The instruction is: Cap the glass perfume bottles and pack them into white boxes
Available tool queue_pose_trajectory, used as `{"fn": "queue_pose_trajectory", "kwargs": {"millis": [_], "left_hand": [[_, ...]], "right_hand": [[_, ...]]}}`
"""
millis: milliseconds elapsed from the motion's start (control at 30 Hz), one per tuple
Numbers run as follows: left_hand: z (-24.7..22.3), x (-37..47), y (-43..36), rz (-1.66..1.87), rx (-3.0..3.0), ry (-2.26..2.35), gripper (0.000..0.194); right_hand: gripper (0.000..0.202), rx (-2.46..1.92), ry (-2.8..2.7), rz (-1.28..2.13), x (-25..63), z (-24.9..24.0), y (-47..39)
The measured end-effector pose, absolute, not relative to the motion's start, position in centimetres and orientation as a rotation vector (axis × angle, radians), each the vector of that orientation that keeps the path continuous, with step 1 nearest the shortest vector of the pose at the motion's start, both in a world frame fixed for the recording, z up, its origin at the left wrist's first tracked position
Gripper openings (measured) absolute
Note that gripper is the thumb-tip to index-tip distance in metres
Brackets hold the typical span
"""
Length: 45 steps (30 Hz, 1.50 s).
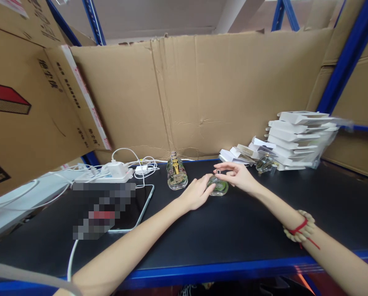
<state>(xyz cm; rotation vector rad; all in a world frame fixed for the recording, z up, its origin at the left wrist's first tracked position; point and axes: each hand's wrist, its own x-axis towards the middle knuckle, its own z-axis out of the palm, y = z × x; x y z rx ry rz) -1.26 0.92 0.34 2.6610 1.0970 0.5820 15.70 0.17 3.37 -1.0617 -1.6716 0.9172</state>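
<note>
A glass perfume bottle (221,188) with a green pattern rests on the black shelf top in front of me. My left hand (198,192) holds its body from the left, with the thumb along the near face. At the bottle's neck, the thumb and index finger of my right hand (237,176) close around its small silver top (218,171). The right fingers partly hide that top, so I cannot tell whether it is a cap or a sprayer. To the left, several similar perfume bottles (177,176) with gold and silver tops stand in a row.
A tablet (131,218) lies at left beside a white power strip (117,172) with tangled cables. At right are stacked white cartons (295,142), some loose white packaging (238,154) and another glass bottle (264,163). Cardboard (221,90) walls the back; a blue rail (215,268) edges the front.
</note>
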Motion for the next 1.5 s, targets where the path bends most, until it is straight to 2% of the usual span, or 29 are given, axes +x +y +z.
{"fn": "queue_pose_trajectory", "kwargs": {"millis": [533,800,1500], "left_hand": [[0.21,-1.35,1.01,0.591,2.667,1.07,0.03],[0.23,-1.27,0.97,0.583,2.668,1.087,0.032],[0.2,-1.21,0.95,0.583,2.671,1.091,0.031]], "right_hand": [[0.033,-1.09,-1.544,0.904,15.69,3.46,0.15],[0.023,-0.992,-1.575,0.743,15.24,3.39,0.06],[0.026,-0.931,-1.623,0.657,15.19,2.72,0.53]]}}
